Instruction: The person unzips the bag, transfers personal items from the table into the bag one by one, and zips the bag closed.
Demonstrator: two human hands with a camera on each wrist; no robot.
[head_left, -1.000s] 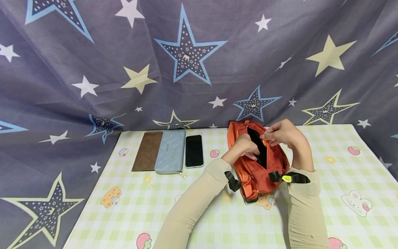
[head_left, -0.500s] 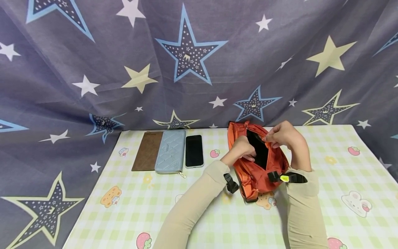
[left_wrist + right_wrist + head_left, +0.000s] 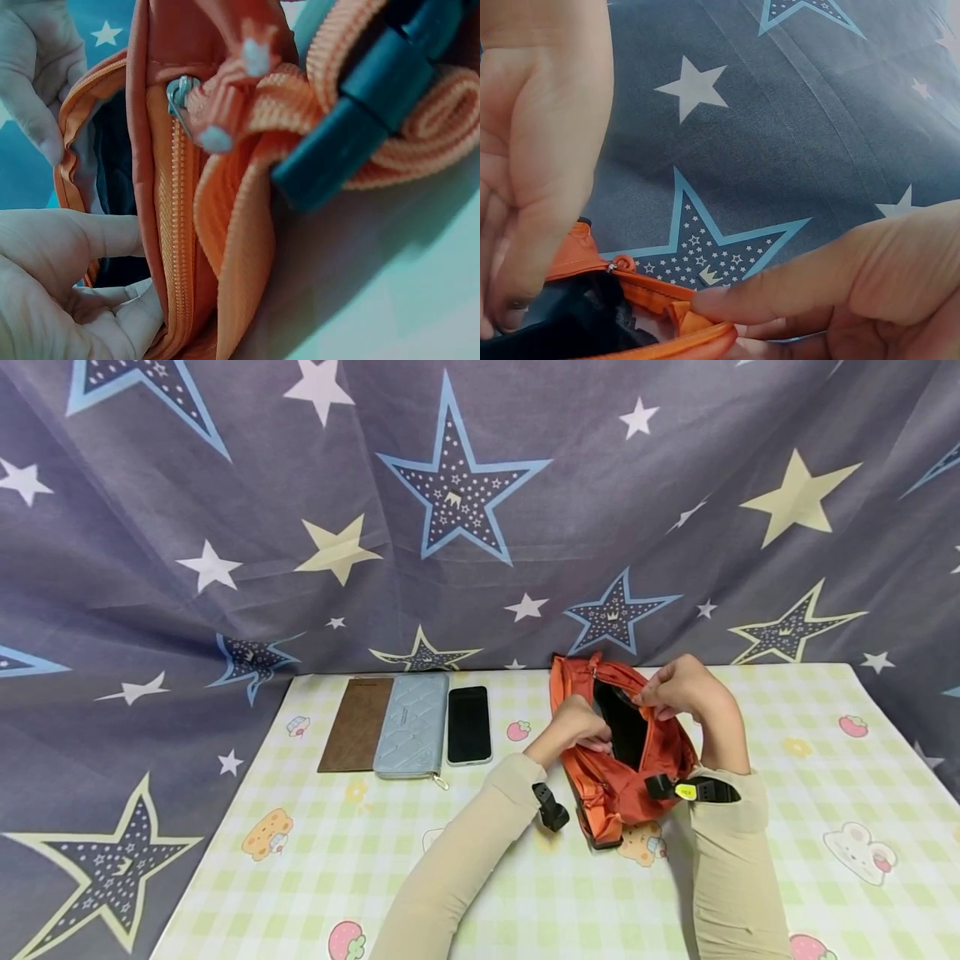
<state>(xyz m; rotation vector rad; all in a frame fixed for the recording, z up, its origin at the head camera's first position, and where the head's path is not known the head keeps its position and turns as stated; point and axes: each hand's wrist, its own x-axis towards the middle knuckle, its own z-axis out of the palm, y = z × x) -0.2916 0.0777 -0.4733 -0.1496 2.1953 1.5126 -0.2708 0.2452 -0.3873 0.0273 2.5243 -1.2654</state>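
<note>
An orange-red zippered bag (image 3: 615,777) lies on the table with its mouth open, showing a dark lining (image 3: 562,322). My right hand (image 3: 682,687) pinches the bag's right rim between thumb and fingers; the right wrist view shows this hand (image 3: 855,292) close up. At the opposite rim is my left hand (image 3: 576,725), its fingers curled over the edge into the mouth. In the left wrist view the left hand's fingers (image 3: 112,236) pass behind the bag's wall, so their tips are hidden. Beside them runs an orange zipper (image 3: 180,217) with a metal pull.
Left of the bag lie a phone (image 3: 469,725), a light blue quilted wallet (image 3: 411,727) and a flat brown wallet-like piece (image 3: 356,727). An orange strap with a dark buckle (image 3: 352,120) hangs at the bag's side. A starred curtain (image 3: 480,593) rises behind the table.
My left hand has drawn back from deeper in the bag's mouth to its left rim, moving slightly left and down. The right hand keeps its pinch, and the opening looks wider.
</note>
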